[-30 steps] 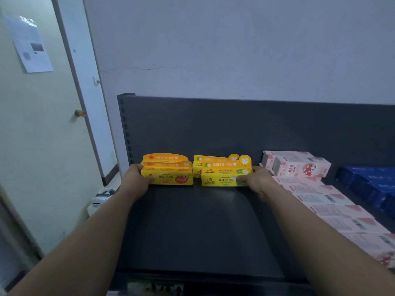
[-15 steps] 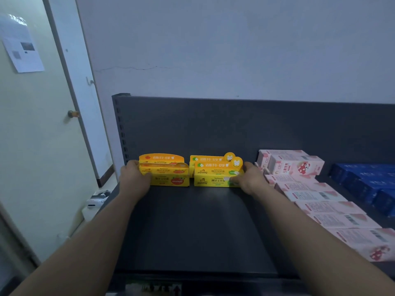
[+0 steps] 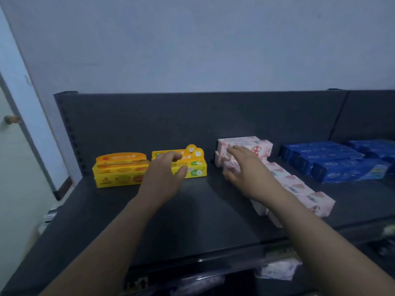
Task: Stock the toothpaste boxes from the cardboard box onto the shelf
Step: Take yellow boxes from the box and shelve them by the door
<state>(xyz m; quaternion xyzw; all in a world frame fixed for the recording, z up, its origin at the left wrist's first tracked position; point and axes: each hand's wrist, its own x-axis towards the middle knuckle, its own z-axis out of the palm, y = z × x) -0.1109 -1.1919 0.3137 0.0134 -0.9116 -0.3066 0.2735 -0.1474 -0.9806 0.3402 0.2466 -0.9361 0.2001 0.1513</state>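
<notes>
Toothpaste boxes are on the dark shelf [image 3: 192, 216] at the back, against the rear panel [image 3: 192, 120]: a yellow-green stack [image 3: 197, 168] directly behind the left hand [image 3: 163, 178], and an orange-yellow stack [image 3: 119, 171] just left of that hand, touching or nearly touching the first stack. Left hand: fingers loosely curved over the front of the yellow-green stack, thumb apart, nothing clamped; blur, so can't tell if the fingertips actually contact the box. Right hand [image 3: 245, 169]: fingers straight and slightly spread, palm down, laid on the back end of the pink boxes [image 3: 297, 184], not gripping any. The pink row runs from under that hand toward the front edge along the right forearm, with a second layer stacked at the back just past the fingertips. Blue boxes [image 3: 333, 162] sit further right of the right hand, apart from the pink row. Bare shelf lies between the two hands and in front of them. Below the front edge, lower-level stock [image 3: 277, 269] is too blurred to identify. Door knob [image 3: 11, 120] is far left of the left hand.
</notes>
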